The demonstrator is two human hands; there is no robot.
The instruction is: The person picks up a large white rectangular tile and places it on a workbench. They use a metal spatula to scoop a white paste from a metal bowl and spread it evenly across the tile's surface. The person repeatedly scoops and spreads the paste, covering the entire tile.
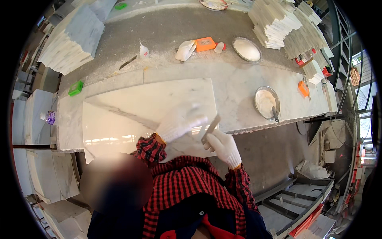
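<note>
My right hand (225,149), in a white knit glove, is closed on a flat grey strip (211,128) that looks like a scraper blade. The strip slants up and away from the fingers, beside the right edge of a polished white marble slab (159,97) with grey veins. Over the slab, my left hand (175,125), also gloved in white, is smeared by motion. Its fingers point toward the strip, but whether they hold anything is unclear. To the right, a metal bowl (256,104) contains pale paste or powder, with a dark-handled spatula (275,114) in it.
Stacked stone tiles (75,40) stand at the far left, and more stacks (274,24) at far right. On the bench are a green box (75,88), orange boxes (205,44), a white bottle (144,50) and another bowl (247,49). A metal-framed cart (294,205) sits lower right.
</note>
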